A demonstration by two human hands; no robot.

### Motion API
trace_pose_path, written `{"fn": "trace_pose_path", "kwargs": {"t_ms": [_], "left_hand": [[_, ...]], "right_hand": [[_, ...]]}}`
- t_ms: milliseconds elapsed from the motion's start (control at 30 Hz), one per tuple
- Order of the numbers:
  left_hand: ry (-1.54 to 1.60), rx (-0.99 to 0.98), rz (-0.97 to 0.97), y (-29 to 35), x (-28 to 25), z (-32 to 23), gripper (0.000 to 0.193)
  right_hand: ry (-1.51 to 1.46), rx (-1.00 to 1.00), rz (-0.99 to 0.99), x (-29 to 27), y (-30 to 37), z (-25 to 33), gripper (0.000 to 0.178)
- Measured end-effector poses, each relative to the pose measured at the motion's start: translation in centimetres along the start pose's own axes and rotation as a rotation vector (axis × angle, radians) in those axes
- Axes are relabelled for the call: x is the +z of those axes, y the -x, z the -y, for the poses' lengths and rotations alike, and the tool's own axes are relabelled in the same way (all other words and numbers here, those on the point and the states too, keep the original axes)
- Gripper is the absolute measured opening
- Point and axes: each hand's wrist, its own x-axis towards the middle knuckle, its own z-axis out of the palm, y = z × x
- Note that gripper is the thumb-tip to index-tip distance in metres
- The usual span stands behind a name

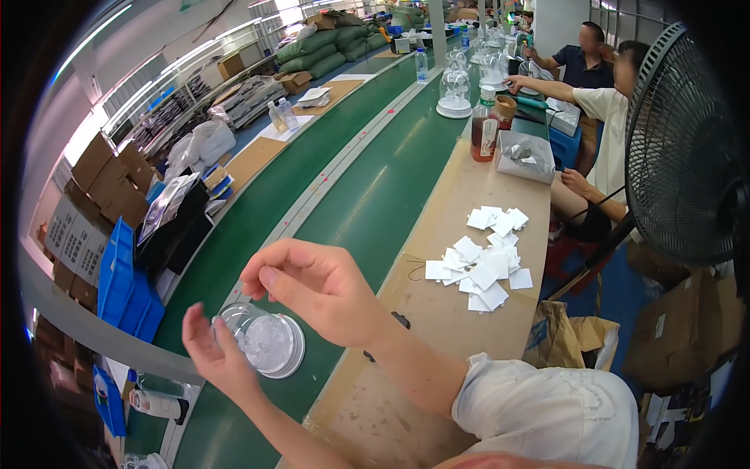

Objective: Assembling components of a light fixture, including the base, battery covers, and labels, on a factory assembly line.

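Observation:
A clear dome on a round white base [275,348] stands on the green conveyor belt in front of me, with whitish, see-through material inside. At its left side is my left hand [212,352], fingers apart and slightly blurred; whether they touch the dome I cannot tell. Just above the dome, my right hand [308,285] has its thumb and fingers curled together in a pinch. Anything between those fingertips is hidden or too small to make out. Loose white square cards [483,266] lie piled on the tan worktable to the right of my right arm.
Beyond the cards stand a bottle of reddish drink [484,129] and a box [525,156]. More domes [454,94] line the belt further off, near two seated people. A black fan [687,148] stands at right; blue bins [125,285] at left.

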Motion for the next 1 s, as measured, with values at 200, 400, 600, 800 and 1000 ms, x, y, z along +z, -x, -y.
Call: {"fn": "trace_pose_path", "kwargs": {"t_ms": [200, 400, 600, 800, 1000], "left_hand": [[-0.059, -0.208, 0.930, 4.0, 4.7, -4.6, 0.044], [-0.183, -0.305, 1.125, 9.7, 5.8, 1.7, 0.048], [-0.304, -0.274, 1.378, 11.9, 8.0, 4.7, 0.062], [-0.176, -0.396, 1.480, 13.8, 11.5, 3.4, 0.070], [-0.106, -0.180, 1.197, 13.2, 13.8, 0.1, 0.058]], "right_hand": [[-0.032, 0.031, 0.009, 0.0, 0.4, 0.4, 0.014], [-0.102, 0.026, 0.040, 1.5, -0.1, 0.1, 0.013], [0.011, 0.012, 0.092, 1.9, -0.4, 0.5, 0.010], [0.120, 0.046, 0.158, -0.5, 0.8, 0.9, 0.010], [0.089, 0.041, 0.209, 0.6, 0.4, 1.1, 0.010]]}}
